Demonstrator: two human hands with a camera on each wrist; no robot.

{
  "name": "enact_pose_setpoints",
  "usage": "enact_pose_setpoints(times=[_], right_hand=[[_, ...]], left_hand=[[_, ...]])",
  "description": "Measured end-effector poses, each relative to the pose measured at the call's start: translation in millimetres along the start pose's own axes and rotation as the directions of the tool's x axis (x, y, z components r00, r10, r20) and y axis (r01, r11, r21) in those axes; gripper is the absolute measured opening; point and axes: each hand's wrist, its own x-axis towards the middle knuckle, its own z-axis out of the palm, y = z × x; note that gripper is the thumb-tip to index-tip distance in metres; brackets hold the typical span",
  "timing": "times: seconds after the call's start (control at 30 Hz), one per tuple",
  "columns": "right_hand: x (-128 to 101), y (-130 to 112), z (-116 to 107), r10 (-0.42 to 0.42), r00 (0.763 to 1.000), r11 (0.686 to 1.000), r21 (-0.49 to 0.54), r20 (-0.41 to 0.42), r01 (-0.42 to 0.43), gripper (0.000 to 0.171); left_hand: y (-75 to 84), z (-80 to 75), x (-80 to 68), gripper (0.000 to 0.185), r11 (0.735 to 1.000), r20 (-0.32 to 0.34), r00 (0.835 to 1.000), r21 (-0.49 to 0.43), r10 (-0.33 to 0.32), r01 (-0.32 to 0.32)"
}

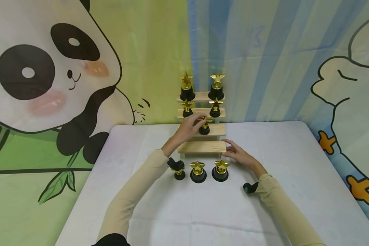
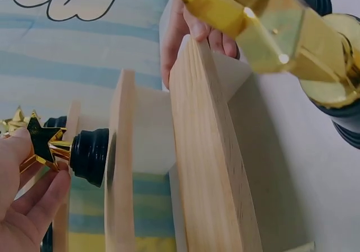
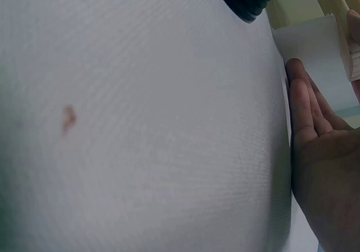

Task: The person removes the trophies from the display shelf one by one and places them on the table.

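My left hand (image 1: 189, 127) pinches a small gold star trophy (image 1: 204, 130) by its star. In the left wrist view, the trophy's black base (image 2: 90, 157) meets the second-lowest wooden shelf (image 2: 119, 167), with thumb and fingertips around the star. At the right end of the lowest shelf (image 1: 202, 147) of the tiered display stand, my right hand (image 1: 239, 155) holds the board's end. In the right wrist view, its fingers (image 3: 304, 103) lie along the white side support (image 3: 315, 55) of the stand, while the thumb is at the board.
Two larger star trophies (image 1: 217, 87) stand on the top shelf and two smaller ones (image 1: 215, 108) on the shelf below. In front of the stand, three more trophies (image 1: 198, 172) stand on the white-covered table (image 1: 184, 212). A printed cloth (image 1: 160, 61) hangs behind.
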Motion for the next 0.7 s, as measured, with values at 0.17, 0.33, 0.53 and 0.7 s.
enact_pose_setpoints(times=[0.17,0.33,0.53,0.7], right_hand=[[1,1,1,-0.004,1.0,1.0,0.005,0.003,0.004,0.074],[-1,0,1,0.013,1.0,1.0,0.001,-0.002,-0.013,0.073],[-4,-7,1,0.011,1.0,1.0,-0.006,0.009,-0.011,0.073],[-1,-3,1,0.016,1.0,1.0,-0.003,0.005,-0.016,0.073]], left_hand=[[-4.8,-10.6,-7.4,0.033,1.0,-0.012,1.0,-0.006,-0.016,0.016],[-11.8,-21.9,-15.7,0.033,0.999,-0.036,0.999,0.016,-0.031,0.031],[-19.4,-30.9,-25.9,0.032,0.998,-0.039,0.998,0.018,-0.053,0.054],[-23.7,-32.4,-33.1,0.031,0.998,-0.056,0.997,0.012,-0.059,0.06]])
